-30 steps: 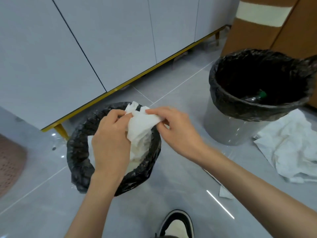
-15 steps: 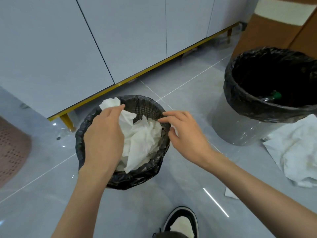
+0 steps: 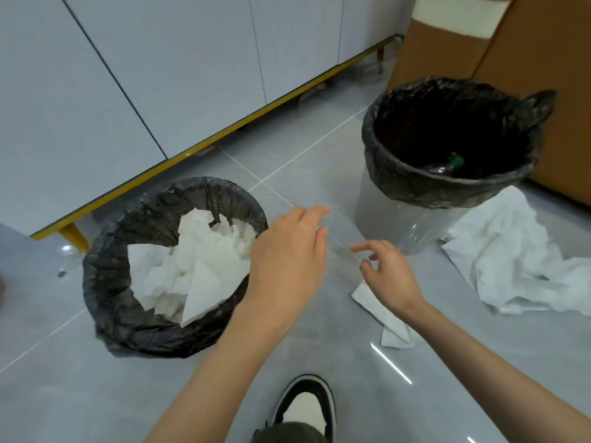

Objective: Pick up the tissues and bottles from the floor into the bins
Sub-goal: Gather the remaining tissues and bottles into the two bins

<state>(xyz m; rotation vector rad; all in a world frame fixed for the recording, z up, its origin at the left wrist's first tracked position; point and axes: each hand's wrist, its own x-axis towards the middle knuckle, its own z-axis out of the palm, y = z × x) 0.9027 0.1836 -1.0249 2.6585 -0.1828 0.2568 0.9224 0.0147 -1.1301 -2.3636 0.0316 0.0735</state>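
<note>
Near our shoe (image 3: 307, 407), a small tissue (image 3: 388, 330) lies on the floor (image 3: 96, 394) beneath our right hand (image 3: 390, 276), grip loose and empty. Our left hand (image 3: 287, 260), likewise slack and empty, hovers at the rim of the low bin (image 3: 128, 330), with tissues (image 3: 192, 270) inside. Farther: a large tissue (image 3: 511, 266) lies beside the tall bin (image 3: 383, 212), a green-capped bottle (image 3: 447, 164) within.

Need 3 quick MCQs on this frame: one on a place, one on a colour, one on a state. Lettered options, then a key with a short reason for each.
1. Where is the bottle?
A) inside the tall bin
B) on the floor
C) under the cabinet

2. What colour is the bottle's cap?
A) red
B) green
C) white

3. What are the left hand and right hand doing?
A) both hold nothing
B) both grip tissue
C) one grips the bottle

Key:
1 A, the bottle lies against the tall bin's black liner.
2 B, the cap shows green against the dark bag.
3 A, neither hand's fingers close round anything.
</note>
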